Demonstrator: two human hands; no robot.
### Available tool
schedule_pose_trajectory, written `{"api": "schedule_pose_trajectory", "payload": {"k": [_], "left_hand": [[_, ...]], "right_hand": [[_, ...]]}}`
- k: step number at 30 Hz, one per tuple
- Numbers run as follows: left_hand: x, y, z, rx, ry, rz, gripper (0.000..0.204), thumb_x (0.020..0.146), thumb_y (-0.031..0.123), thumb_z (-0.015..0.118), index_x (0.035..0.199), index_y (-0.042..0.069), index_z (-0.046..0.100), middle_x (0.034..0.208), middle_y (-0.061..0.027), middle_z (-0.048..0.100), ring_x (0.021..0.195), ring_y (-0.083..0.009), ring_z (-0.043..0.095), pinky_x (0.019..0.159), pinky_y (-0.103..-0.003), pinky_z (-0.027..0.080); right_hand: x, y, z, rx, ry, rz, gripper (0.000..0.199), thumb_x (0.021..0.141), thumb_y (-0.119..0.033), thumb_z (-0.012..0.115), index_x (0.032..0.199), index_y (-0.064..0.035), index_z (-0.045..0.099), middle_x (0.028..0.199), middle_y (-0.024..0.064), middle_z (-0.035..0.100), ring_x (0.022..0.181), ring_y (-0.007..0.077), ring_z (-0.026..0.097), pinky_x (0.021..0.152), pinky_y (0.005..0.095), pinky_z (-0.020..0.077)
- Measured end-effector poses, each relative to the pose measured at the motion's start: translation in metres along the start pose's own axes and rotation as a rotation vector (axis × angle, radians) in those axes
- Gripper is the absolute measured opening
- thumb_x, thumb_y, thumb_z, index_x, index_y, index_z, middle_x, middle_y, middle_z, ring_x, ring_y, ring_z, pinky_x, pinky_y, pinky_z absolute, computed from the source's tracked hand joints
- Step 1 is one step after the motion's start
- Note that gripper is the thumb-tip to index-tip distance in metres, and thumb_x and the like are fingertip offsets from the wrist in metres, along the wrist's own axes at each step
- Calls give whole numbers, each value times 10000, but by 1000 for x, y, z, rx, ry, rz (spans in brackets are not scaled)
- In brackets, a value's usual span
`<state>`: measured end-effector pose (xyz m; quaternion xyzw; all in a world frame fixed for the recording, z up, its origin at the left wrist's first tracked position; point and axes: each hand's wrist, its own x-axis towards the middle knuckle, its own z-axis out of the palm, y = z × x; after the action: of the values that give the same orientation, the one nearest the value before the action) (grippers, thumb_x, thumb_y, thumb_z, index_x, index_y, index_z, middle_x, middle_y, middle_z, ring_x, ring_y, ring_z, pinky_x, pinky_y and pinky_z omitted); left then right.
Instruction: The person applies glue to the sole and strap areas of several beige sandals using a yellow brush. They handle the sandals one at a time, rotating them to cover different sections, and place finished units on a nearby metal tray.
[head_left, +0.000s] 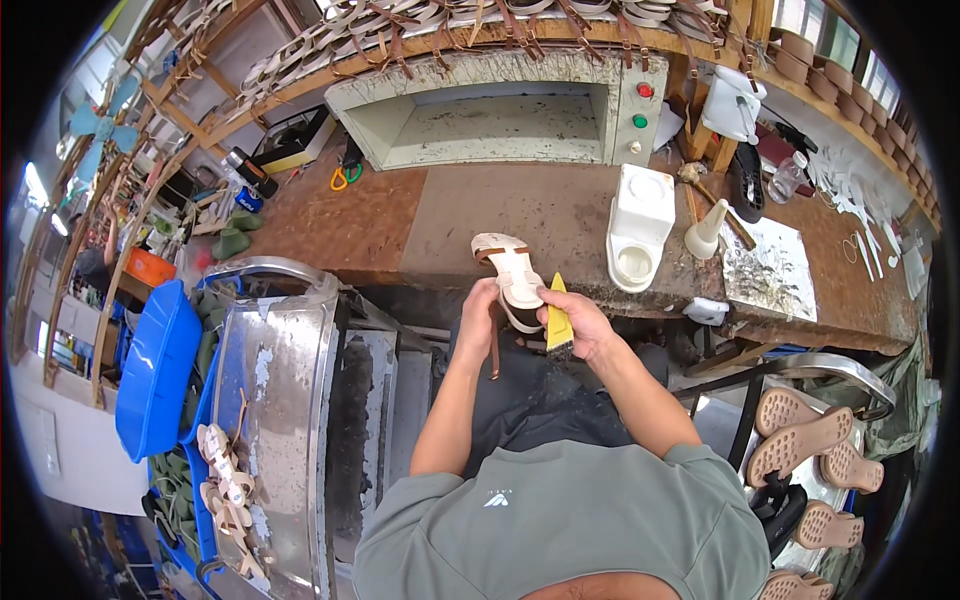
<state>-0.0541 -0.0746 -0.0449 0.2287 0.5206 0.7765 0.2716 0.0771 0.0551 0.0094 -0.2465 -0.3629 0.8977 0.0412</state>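
— Sandal (512, 280), cream-coloured with brown edging, where was it?

— Up in front of the person's chest, held over the near edge of the counter (480, 225). The left hand (478, 312) had its fingers wrapped around the heel end from the left side, and a brown strap hung down below that hand.

— And the other hand?

— The right hand (582, 325) had its fingers closed on a yellow brush (557, 318), which stood upright just right of the sandal, touching its side, dark bristles pointing down.

— What lay further out from the fingers?

— Beyond the right hand, on the counter, stood a white plastic container (638, 225) with a round well at its near end, and a white cone-shaped bottle (705, 230) beside it. A sheet of stained paper (768, 270) lay further right. Off to the left of the left hand, lower down, a metal tray (275, 400) carried several finished sandals (228, 490). Right of the right hand, tan soles (805, 440) rested on another rack. Farthest away stood a grey oven-like box (500, 110) with a red and a green button.
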Motion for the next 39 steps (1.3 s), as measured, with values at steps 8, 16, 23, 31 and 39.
{"api": "schedule_pose_trajectory", "payload": {"k": [8,16,23,31,39], "left_hand": [[-75,46,21,95,-36,-261,270,899,277,545,921,13,597,736,-42,593,592,-94,538,518,-217,423],[-76,58,52,-182,-161,-176,183,877,133,522,949,-25,579,803,-80,603,599,-140,553,500,-258,448],[-15,186,70,-151,-134,20,138,823,88,538,881,-31,576,652,-85,590,477,-155,554,420,-289,462],[143,441,204,-72,-418,239,181,831,165,506,863,-8,551,663,-52,564,482,-116,505,388,-266,423],[344,577,324,6,-401,134,77,813,118,527,788,57,488,676,-30,534,531,-83,472,454,-221,397]], "right_hand": [[-16,6,-7,-217,-177,34,234,842,-266,632,759,-48,610,631,24,592,548,97,542,507,228,424],[-60,-12,-3,-466,-172,-180,323,854,-330,625,716,-38,611,620,47,604,558,110,559,529,252,441],[-73,-78,-21,-476,-327,-249,288,871,-300,608,790,-24,610,644,30,594,577,85,551,536,213,424],[-74,-196,-10,-331,-75,-251,242,872,-269,612,789,-42,609,643,26,592,590,99,559,557,213,435],[-132,-278,28,-264,114,-342,232,867,-230,613,802,-7,617,646,49,605,582,123,573,563,238,454]]}}
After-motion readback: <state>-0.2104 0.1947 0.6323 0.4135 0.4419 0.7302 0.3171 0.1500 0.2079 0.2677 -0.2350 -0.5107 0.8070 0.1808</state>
